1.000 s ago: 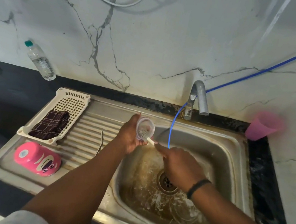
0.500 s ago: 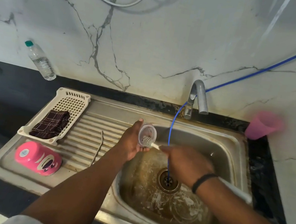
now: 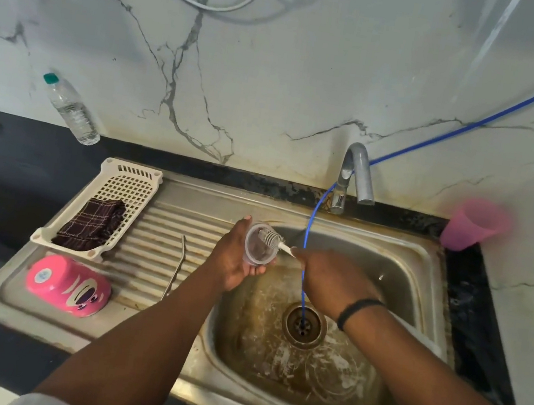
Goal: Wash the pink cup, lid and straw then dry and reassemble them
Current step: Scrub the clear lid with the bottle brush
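Clear lid [image 3: 261, 246] held over basin; pink cup [image 3: 67, 285] on its side, straw [image 3: 176, 263] on drainboard.

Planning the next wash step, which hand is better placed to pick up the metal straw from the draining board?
Left. The left hand, holding the lid, is right beside the straw; the right hand grips the brush.

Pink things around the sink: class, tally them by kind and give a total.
Pink cup lying on the draining board: 1
Pink tumbler on the counter right of the tap: 1
Total: 2
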